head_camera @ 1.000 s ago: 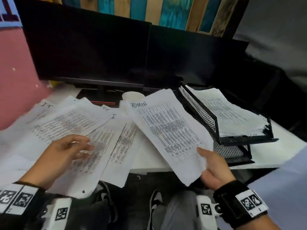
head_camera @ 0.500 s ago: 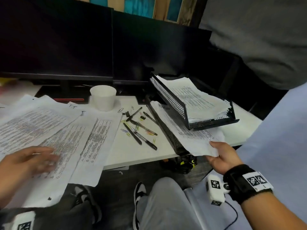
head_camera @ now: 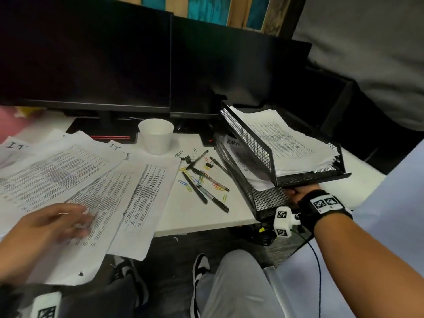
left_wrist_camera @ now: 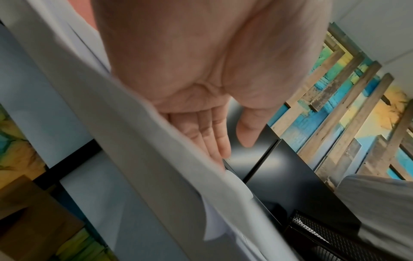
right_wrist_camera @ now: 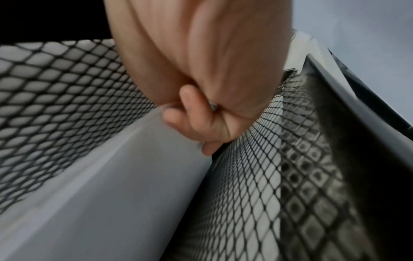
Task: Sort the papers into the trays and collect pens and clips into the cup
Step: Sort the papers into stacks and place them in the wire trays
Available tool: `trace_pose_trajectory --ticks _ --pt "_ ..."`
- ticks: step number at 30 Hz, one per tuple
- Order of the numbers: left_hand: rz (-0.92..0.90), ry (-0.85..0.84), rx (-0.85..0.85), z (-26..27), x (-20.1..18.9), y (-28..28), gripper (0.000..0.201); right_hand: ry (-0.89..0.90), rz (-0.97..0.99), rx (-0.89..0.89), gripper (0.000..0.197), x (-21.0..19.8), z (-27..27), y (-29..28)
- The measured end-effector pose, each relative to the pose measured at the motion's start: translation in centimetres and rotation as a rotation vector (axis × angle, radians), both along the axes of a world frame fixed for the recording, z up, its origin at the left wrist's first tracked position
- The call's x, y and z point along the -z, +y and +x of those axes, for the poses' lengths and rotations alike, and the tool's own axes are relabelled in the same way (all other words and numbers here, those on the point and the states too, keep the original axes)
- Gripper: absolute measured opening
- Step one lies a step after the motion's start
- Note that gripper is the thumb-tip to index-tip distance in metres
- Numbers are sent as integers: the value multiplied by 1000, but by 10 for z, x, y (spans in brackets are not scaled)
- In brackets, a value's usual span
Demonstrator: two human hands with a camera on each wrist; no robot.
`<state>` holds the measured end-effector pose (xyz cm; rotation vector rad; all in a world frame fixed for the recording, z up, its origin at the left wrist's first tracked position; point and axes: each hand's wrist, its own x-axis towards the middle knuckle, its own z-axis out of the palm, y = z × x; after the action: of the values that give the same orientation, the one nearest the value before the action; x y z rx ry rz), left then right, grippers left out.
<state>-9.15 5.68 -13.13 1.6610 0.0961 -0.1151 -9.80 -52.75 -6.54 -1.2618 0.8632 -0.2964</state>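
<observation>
Right hand [head_camera: 300, 191] under upper tray [head_camera: 309, 175], fingers curled on sheet [right_wrist_camera: 134, 176] inside lower tray [head_camera: 263, 200]. Left hand [head_camera: 48, 223] flat on papers [head_camera: 96, 180] overhanging surface [head_camera: 197, 216] edge. Pens [head_camera: 202, 184], clips between papers and trays; cup [head_camera: 156, 138] behind.

ADMIN sheet [head_camera: 238, 157]: now inside lower tray [head_camera: 268, 198], no longer held above counter's front edge.
Right hand [head_camera: 300, 191]: reached under upper tray [head_camera: 312, 175], fingers curled on sheet's edge.
Left hand [head_camera: 48, 223]: shifted slightly on spread papers [head_camera: 68, 171].

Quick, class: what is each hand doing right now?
Left hand: open, fingers flat on the loose papers.
Right hand: fingers pinch the ADMIN sheet inside the lower tray.
</observation>
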Motion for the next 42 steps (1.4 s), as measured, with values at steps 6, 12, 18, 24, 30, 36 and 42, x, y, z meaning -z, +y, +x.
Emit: trace_pose_trajectory --ticks 6,12,18,24,30,36,42 --pt "-44 -5 -60 -13 -19 -14 34 -10 -244 99 26 1 -14 9" --pt "12 -11 -34 -12 -19 -11 44 -211 -282 310 20 10 -43 31" --pt "62 -40 -20 -19 -30 -22 11 -136 -39 -295 10 -2 -58 128" --pt "131 -14 -34 -21 -36 -23 9 -145 133 -764 27 -18 -29 235" --pt "204 -30 -12 -21 -31 -24 13 -37 214 -743 47 -4 25 313" --pt "178 -24 0 -21 -34 -30 22 94 9 -873 49 2 51 351" --pt "264 -105 -62 -19 -49 -14 16 51 -285 -978 22 8 53 350"
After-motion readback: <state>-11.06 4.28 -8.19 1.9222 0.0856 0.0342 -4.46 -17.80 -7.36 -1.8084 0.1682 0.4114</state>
